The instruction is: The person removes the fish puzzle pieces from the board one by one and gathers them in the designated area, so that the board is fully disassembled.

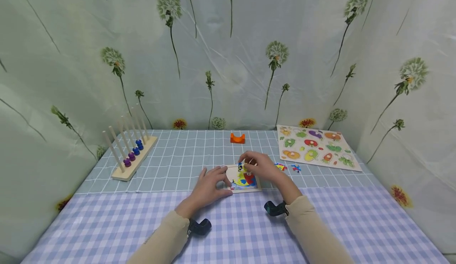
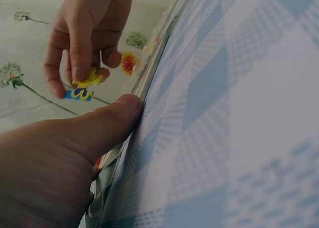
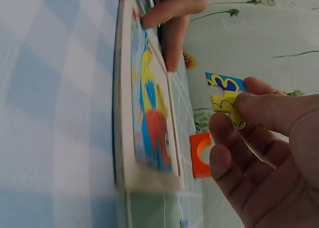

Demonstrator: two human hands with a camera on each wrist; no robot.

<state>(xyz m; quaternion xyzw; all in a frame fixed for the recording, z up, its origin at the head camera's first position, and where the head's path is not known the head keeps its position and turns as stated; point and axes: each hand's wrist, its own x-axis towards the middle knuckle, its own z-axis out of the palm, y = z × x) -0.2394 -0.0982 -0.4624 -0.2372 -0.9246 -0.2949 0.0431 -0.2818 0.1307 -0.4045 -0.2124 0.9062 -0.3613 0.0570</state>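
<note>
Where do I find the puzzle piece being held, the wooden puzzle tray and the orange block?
Puzzle piece (image 3: 225, 103): right wrist view, on its yellow part.
Wooden puzzle tray (image 3: 152, 181): right wrist view, on its bare rim.
Orange block (image 1: 237, 141): head view, on its front, below the curved dip.

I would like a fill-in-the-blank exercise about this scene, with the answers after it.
A puzzle piece is pinched in the person's ____ hand.
In the head view, the peg stand is toward the ____ edge.
Its beads are purple and ____.
Beyond the puzzle tray, the notched block is ____.

Missing words: right; left; blue; orange.
</note>
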